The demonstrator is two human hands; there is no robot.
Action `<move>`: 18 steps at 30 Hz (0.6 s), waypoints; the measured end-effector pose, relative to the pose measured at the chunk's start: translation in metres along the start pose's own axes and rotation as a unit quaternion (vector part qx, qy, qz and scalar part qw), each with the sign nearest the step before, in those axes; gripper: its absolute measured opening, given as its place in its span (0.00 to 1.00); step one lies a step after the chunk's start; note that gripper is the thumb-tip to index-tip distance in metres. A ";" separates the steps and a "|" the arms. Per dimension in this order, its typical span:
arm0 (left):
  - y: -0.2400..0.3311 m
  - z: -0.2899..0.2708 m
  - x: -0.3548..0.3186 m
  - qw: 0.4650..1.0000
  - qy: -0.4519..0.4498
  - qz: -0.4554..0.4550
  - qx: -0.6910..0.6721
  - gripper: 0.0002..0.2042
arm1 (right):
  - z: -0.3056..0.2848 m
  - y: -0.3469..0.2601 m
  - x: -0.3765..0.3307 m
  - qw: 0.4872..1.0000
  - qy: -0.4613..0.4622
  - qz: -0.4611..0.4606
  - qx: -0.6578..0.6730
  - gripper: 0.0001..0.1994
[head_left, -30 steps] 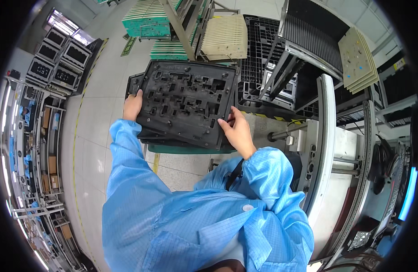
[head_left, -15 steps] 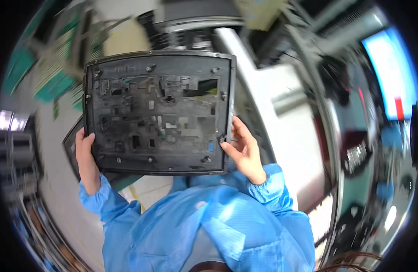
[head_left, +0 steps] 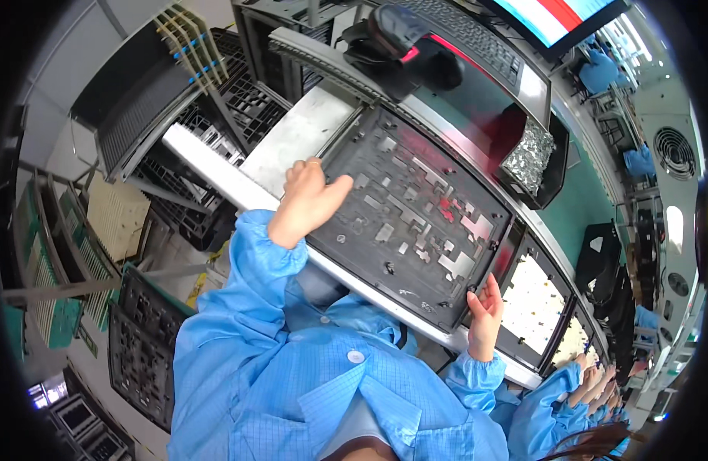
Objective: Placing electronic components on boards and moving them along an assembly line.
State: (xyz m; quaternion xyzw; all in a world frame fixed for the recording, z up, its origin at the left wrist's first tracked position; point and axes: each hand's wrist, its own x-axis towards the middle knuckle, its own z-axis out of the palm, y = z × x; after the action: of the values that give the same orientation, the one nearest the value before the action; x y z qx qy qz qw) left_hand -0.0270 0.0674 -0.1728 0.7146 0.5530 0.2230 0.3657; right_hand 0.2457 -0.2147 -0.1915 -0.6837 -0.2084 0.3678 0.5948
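A black rectangular fixture tray [head_left: 354, 223] with many cut-outs and small knobs lies on the conveyor rails in front of me. My left hand [head_left: 308, 196] grips its left edge, thumb over the top surface and fingers curled at the side. Around the right near corner, beside a small black knob, my right hand [head_left: 484, 315] closes with thumb and fingers on the rim. Light metal and some reddish light show through the tray's openings.
Beyond the rails are a black scanner [head_left: 400, 34], a keyboard [head_left: 477, 38] and a black bin of small silver parts [head_left: 530, 157]. Another tray holding a pale board [head_left: 534, 300] sits further right on the line, near co-workers' hands [head_left: 596, 380]. Black trays [head_left: 142, 346] stand at lower left.
The tray was held up in both hands in front of me. It now lies on the conveyor to the right, as my view has turned toward the line.
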 end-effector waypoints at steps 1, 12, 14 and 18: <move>0.003 0.011 0.007 1.000 -0.011 -0.008 0.013 0.33 | -0.006 0.002 0.003 1.000 0.004 0.000 0.003 0.34; 0.015 0.037 0.017 0.998 -0.044 -0.010 0.035 0.34 | -0.013 0.010 0.018 0.999 0.043 0.009 0.013 0.31; 0.011 0.035 0.015 0.998 -0.050 -0.011 0.024 0.35 | -0.009 0.012 0.019 0.999 0.035 0.001 0.014 0.31; 0.012 0.030 0.019 0.991 -0.096 -0.006 0.094 0.35 | -0.022 0.018 0.022 0.997 0.009 -0.008 -0.076 0.30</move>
State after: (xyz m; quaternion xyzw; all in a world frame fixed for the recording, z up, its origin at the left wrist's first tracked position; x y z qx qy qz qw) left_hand 0.0077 0.0755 -0.1843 0.7604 0.5385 0.0984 0.3496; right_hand 0.2735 -0.2177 -0.2142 -0.7285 -0.2356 0.3404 0.5458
